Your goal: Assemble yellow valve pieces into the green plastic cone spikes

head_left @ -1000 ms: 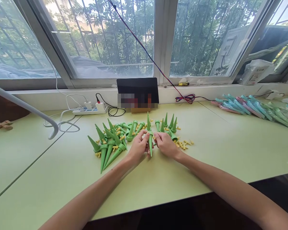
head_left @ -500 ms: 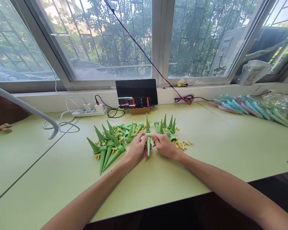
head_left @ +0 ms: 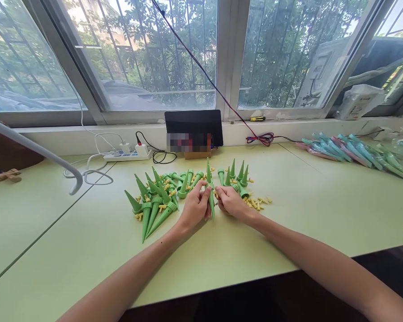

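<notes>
My left hand (head_left: 195,206) is closed around a green plastic plant watering spike (head_left: 212,206), its tip pointing down toward me. Close beside it on the right, my right hand (head_left: 233,204) pinches a small yellow valve (head_left: 216,194) against the spike's side; fingers hide most of it. Left of my hands lies a heap of green spikes (head_left: 151,219), several with yellow valves fitted. Another group of green spikes (head_left: 244,176) stands and lies behind my right hand, with loose yellow valves (head_left: 257,203) scattered next to it.
A tablet (head_left: 194,118) leans at the back on a small cardboard box (head_left: 197,155). At the back left sit a power strip (head_left: 127,155) and a white curved lamp arm (head_left: 43,154). Bagged coloured spikes (head_left: 349,150) lie far right. A yellow cutter (head_left: 258,119) rests on the sill.
The held spike has tilted, its tip swinging slightly right, and my left fingers have shifted on it. The right hand stays close beside it. The whole view has moved slightly.
</notes>
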Demonstrator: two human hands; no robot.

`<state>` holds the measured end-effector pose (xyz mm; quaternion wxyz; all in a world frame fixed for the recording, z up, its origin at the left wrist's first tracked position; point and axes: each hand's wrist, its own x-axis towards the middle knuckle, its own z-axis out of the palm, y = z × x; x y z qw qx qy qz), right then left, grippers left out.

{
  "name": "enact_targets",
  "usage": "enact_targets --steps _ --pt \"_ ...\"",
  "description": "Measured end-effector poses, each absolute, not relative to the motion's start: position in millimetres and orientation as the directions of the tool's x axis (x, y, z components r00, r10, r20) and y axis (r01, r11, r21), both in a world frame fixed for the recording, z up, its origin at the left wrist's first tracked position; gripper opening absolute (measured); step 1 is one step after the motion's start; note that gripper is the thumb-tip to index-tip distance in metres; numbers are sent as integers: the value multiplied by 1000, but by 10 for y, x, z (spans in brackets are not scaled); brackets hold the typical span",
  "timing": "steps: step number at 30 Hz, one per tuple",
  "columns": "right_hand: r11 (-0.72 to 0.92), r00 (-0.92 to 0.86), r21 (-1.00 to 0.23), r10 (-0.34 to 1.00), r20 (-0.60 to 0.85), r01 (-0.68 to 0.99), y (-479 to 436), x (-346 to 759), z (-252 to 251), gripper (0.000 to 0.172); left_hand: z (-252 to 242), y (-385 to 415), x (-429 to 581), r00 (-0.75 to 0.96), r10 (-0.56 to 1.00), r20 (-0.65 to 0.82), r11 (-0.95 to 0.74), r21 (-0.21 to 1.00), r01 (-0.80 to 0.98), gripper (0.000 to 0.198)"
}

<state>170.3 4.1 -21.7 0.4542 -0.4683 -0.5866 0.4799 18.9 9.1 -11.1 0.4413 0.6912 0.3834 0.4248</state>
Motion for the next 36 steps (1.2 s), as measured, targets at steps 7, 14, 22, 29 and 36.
enact_targets --steps 7,14,22,29,36 --pt "-137 -250 -981 963 -100 -135 -6 1695 -117 41 -98 74 168 327 881 343 -432 864 259 28" --pt "-292 -343 -930 917 -206 -222 -40 1717 16 41 -90 92 145 347 853 391 -504 791 348 27" --pt "-384 -287 -892 906 -313 -239 -59 1690 74 42 -121 87 143 359 791 495 -611 662 434 22" --pt "-341 -280 -912 920 -275 -227 -89 1665 97 56 -140 96 143 335 752 567 -658 620 427 19" --pt "-239 -214 -934 959 -185 -264 -117 1626 43 59 -110 53 159 315 788 529 -616 683 394 20"
